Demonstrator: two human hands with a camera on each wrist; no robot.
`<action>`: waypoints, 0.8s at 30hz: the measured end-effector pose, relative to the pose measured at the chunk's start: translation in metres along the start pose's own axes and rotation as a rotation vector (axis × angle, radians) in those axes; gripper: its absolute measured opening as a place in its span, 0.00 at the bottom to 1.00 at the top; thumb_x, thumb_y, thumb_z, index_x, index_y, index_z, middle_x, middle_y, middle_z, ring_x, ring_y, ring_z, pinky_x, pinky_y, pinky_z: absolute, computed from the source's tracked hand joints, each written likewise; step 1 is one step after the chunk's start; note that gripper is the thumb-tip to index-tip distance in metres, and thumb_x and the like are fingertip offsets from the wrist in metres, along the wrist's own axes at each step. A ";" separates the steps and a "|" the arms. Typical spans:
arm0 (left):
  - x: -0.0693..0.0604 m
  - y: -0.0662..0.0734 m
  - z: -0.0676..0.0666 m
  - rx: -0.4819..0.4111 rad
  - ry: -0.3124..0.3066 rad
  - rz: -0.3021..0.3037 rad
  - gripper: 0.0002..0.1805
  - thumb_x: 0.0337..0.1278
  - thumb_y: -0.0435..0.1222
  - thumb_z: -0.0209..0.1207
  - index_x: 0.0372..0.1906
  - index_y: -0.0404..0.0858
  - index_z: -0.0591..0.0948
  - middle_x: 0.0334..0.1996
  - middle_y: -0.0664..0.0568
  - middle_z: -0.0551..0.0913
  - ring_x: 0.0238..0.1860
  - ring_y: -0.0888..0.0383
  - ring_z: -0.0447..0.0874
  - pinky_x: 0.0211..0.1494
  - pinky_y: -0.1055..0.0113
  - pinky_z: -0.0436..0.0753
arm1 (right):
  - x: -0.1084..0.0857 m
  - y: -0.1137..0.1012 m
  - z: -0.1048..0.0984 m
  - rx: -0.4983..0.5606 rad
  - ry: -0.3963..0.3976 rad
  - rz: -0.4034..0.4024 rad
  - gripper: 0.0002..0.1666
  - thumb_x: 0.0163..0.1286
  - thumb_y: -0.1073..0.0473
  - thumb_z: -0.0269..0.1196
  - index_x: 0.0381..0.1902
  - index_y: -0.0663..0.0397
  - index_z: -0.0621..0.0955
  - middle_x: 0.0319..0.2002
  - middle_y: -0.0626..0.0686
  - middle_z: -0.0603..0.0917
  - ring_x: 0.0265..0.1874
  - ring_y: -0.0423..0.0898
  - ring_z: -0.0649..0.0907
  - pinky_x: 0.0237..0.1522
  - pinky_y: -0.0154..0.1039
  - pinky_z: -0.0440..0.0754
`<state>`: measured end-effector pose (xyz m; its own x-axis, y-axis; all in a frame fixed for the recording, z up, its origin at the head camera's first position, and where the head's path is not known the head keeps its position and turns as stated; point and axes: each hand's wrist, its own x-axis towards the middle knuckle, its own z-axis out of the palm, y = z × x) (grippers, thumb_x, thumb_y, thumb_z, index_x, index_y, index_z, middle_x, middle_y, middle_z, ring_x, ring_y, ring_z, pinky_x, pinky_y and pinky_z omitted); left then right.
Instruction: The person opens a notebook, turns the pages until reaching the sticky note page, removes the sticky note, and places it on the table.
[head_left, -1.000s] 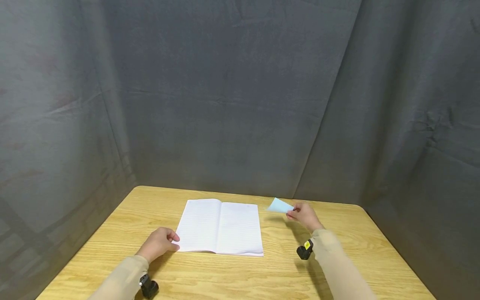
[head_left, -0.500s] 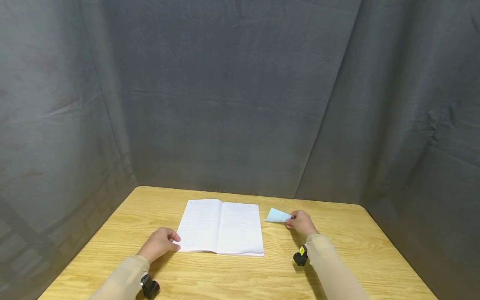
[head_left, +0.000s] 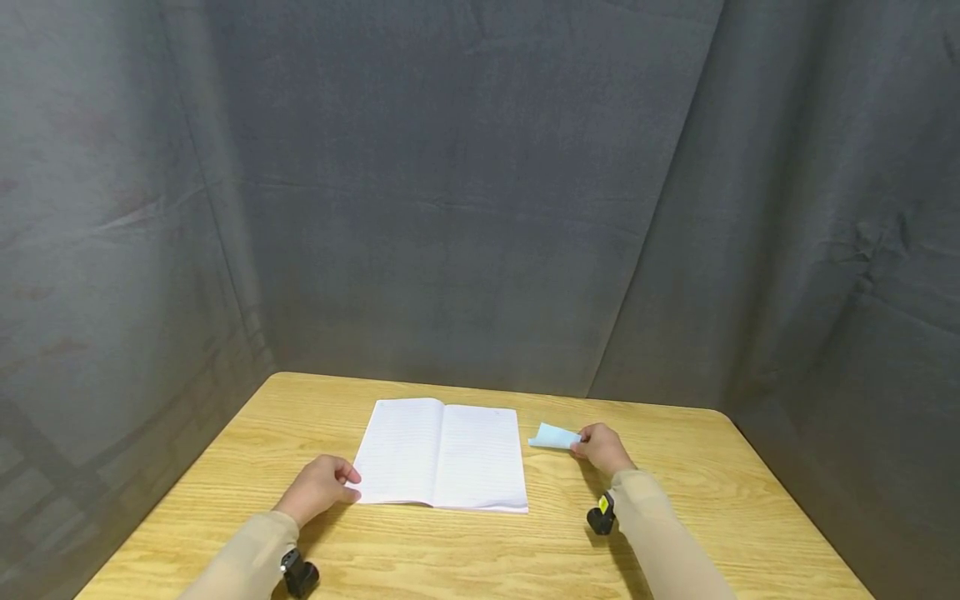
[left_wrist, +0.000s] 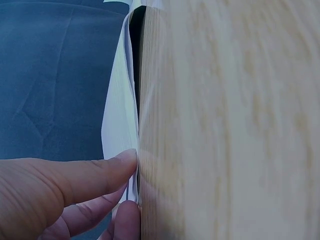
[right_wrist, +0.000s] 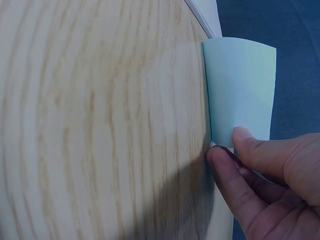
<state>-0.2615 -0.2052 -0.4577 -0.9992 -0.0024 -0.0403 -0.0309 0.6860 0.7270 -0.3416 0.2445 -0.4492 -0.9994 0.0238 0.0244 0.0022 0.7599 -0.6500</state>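
An open lined notebook (head_left: 480,458) lies on the wooden table, its blank white pages facing up. At its near left corner, my left hand (head_left: 318,487) holds the edge between thumb and fingers. In the left wrist view, the notebook (left_wrist: 119,110) shows edge-on, with the thumb (left_wrist: 117,170) against its page edge. Right of the notebook, my right hand (head_left: 603,448) pinches the right end of a light blue sticky note (head_left: 553,436). The right wrist view shows the sticky note (right_wrist: 241,90) slightly curved, its long edge close to the tabletop; whether it touches is unclear.
The light wooden table (head_left: 450,558) has rounded far corners. Grey cloth (head_left: 450,208) hangs behind it and along both sides. Small black cameras are strapped to the left wrist (head_left: 298,573) and right wrist (head_left: 600,517).
My right hand has come down and slightly nearer, bringing the sticky note from raised and tilted to low beside the notebook. My left hand stays at the notebook's corner.
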 end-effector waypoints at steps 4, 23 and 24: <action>0.000 0.000 0.000 0.000 0.000 -0.002 0.11 0.39 0.28 0.71 0.31 0.34 0.82 0.29 0.50 0.75 0.34 0.54 0.70 0.40 0.64 0.69 | 0.000 0.002 -0.001 -0.032 0.005 -0.029 0.06 0.62 0.67 0.65 0.27 0.65 0.81 0.24 0.51 0.77 0.26 0.45 0.71 0.29 0.36 0.69; -0.001 -0.001 -0.002 -0.020 -0.016 -0.013 0.11 0.40 0.28 0.71 0.32 0.34 0.82 0.30 0.49 0.74 0.35 0.54 0.69 0.39 0.64 0.69 | -0.004 0.008 -0.002 0.027 -0.043 -0.053 0.04 0.59 0.67 0.68 0.29 0.63 0.83 0.27 0.50 0.81 0.28 0.43 0.74 0.33 0.36 0.71; 0.000 -0.001 -0.002 -0.019 -0.016 -0.016 0.11 0.40 0.28 0.71 0.32 0.34 0.82 0.30 0.49 0.74 0.35 0.54 0.69 0.39 0.64 0.69 | -0.005 0.007 -0.002 0.038 -0.047 -0.059 0.04 0.58 0.67 0.69 0.29 0.63 0.83 0.27 0.51 0.82 0.28 0.43 0.74 0.33 0.35 0.72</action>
<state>-0.2612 -0.2079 -0.4569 -0.9980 -0.0014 -0.0629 -0.0475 0.6723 0.7388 -0.3370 0.2513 -0.4525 -0.9982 -0.0521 0.0285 -0.0576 0.7336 -0.6772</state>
